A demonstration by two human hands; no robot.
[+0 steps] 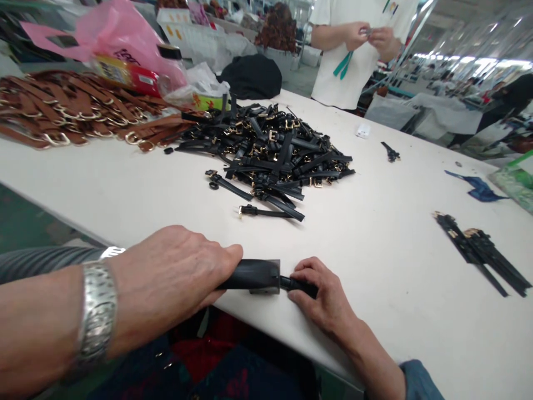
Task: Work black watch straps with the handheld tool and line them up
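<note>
Strap (287,283), prob. light, bendy & a bit slick, pinched btwn thumb and fingers of R hand (327,297), best held close to its end; tool (255,274), likely stiff & heavier, clamped in fingers of L hand (170,272), its nose just L of R fingertips. Pile (275,150) lies beyond both hands' fingers.

"What's behind the brown straps (77,103)?"
"A pink bag (114,33), with a black bundle (252,76) further right."
"And at the far right?"
"A dark blue scrap (481,189) near a green packet (518,180)."
</note>
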